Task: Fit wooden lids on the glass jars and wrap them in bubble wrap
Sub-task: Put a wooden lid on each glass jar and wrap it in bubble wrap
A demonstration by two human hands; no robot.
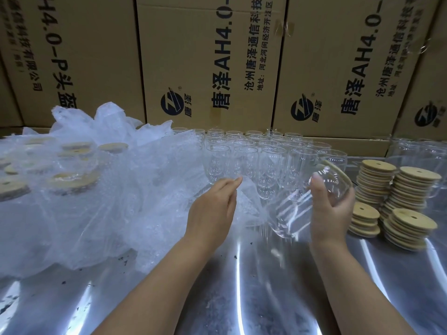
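Right hand [331, 211] grasps clear glass jar [300, 206], round wooden lid [339, 171] fitted, tilted over shiny metal bench [242, 291]; left hand [212, 206] released, straight fingers on translucent bubble wrap [121, 201]: draw corner flat, roll jar snug

A single wide-angle view from the head looks forward and down on the bench [242, 298], near above the left grip [212, 209] and right grip [331, 211]; beyond them stand cardboard boxes [208, 56].

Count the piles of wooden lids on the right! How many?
4 lid piles on the right: back-left pile, back-right pile, front-left pile, front-right pile. Another may hide behind them.
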